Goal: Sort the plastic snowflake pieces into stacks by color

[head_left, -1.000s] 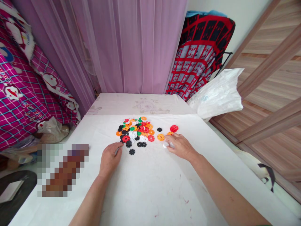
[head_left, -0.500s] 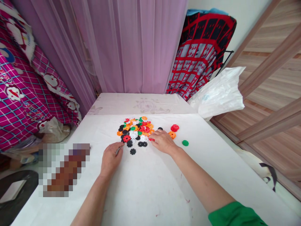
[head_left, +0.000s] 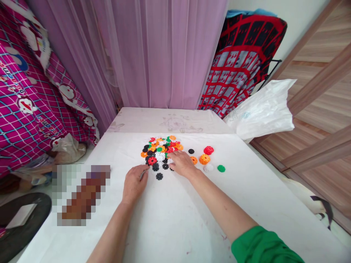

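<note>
A heap of flower-shaped plastic discs (head_left: 160, 157) in red, orange, green, white and black lies on the white table. My left hand (head_left: 135, 182) rests at its near left edge, fingers curled in, with a small grey thing (head_left: 143, 174) showing at them that I cannot make out. Over the right side of the heap reaches my right hand (head_left: 181, 163), its fingers stretched forward onto the discs. A single black disc (head_left: 159, 176) lies just in front of the heap. Right of my right hand are red discs (head_left: 208, 150), orange discs (head_left: 204, 159), a white disc (head_left: 209, 167) and a green disc (head_left: 221, 168).
The white tablecloth (head_left: 164, 219) covers the table. A pixelated patch (head_left: 85, 197) hides something on the left. Beyond the right edge hangs a white plastic bag (head_left: 263, 109). A purple curtain (head_left: 159, 54) stands behind, and a dark round stool (head_left: 33, 208) is at lower left.
My right hand has moved left onto the heap, away from the sorted discs. A white disc now shows near the orange ones. My left hand stays at the heap's edge; the view shifted slightly.
</note>
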Tool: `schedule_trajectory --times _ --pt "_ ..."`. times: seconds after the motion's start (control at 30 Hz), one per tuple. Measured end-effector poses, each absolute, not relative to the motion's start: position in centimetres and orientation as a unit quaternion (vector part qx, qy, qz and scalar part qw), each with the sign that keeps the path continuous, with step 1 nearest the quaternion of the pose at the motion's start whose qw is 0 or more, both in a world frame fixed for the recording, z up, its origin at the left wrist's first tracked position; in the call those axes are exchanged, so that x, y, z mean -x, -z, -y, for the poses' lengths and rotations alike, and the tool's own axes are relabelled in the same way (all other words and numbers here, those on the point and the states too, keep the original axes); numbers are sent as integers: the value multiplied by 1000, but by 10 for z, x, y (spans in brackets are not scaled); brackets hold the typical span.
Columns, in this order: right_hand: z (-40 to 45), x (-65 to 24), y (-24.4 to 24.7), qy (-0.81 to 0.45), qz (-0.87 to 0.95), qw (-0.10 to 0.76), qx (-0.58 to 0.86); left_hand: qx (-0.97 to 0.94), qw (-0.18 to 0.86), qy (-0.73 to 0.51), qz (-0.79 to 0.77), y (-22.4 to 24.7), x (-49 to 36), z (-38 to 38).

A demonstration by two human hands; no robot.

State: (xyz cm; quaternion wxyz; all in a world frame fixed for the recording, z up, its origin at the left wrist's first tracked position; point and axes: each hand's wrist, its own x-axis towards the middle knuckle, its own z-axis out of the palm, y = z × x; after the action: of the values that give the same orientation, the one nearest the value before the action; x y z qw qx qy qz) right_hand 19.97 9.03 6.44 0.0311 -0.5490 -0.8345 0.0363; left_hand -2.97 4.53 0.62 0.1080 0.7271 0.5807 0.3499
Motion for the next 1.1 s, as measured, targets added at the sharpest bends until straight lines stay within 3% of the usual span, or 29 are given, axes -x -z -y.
schedule_trajectory --times 0.6,0.87,1.1 --pt "-76 -206 -75 -9 790 -12 613 -723 113 -347 -587 -12 27 -43" --pt "-81 -218 -78 -57 763 37 642 -725 112 -343 -587 -9 28 -43" --pt "-74 -290 -104 -80 759 82 641 -725 112 -349 -583 -9 29 -44"
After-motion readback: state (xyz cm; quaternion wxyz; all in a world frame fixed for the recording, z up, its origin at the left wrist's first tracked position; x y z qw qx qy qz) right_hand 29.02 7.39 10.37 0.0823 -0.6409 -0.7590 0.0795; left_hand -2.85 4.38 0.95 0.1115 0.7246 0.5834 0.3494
